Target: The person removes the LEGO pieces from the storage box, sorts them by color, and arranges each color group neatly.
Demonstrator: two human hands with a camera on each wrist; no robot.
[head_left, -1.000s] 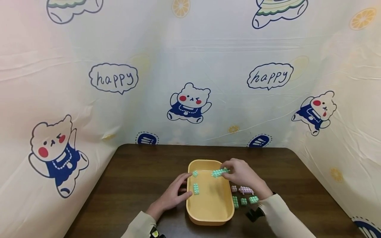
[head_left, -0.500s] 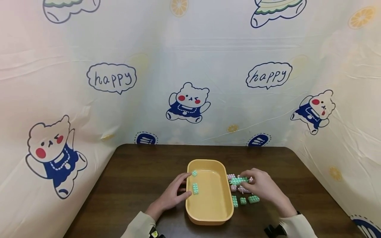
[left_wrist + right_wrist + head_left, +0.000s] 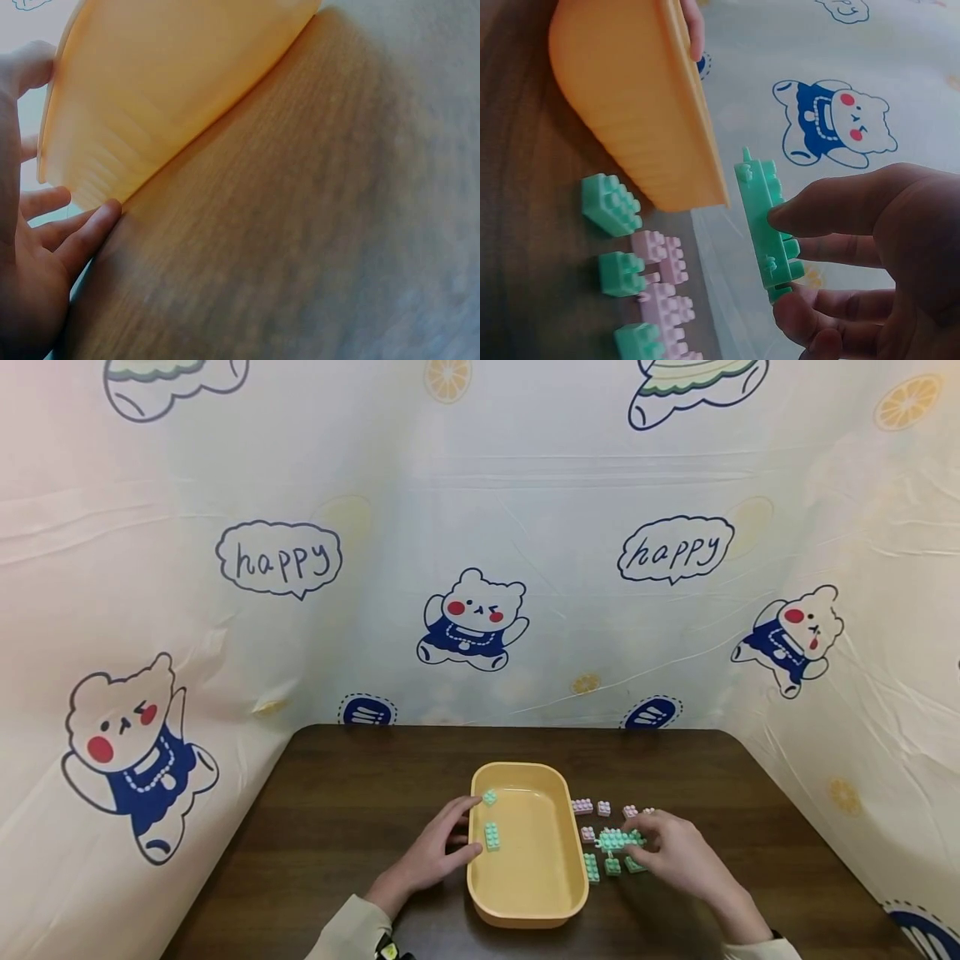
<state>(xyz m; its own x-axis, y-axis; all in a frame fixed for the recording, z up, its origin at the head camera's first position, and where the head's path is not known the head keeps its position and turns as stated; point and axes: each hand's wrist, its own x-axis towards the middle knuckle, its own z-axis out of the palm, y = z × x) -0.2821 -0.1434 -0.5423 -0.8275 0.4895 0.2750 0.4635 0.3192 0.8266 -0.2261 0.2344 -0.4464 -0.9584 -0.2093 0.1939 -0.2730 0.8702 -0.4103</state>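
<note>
In the head view my left hand (image 3: 429,852) rests against the left side of a yellow plastic bin (image 3: 527,916), with thumb and fingertips at its rim and outer wall. Inside the bin lie two green blocks, a longer one (image 3: 492,837) and a small one (image 3: 490,797). Right of the bin, my right hand (image 3: 688,853) pinches a long green building block (image 3: 756,217) with small side pegs, between thumb and fingers. That block is held above the loose blocks on the table. The left wrist view shows fingers (image 3: 90,232) touching the bin's lower wall.
Several loose blocks lie right of the bin on the dark wooden table (image 3: 360,785): pink ones, such as a pink block (image 3: 582,807), and green ones, such as a green block (image 3: 592,868). A patterned cloth (image 3: 570,568) hangs behind the table and along its sides.
My right hand has carried the long green block from over the bin rightward and toward me, over the loose blocks. My left hand stays at the bin's side.
</note>
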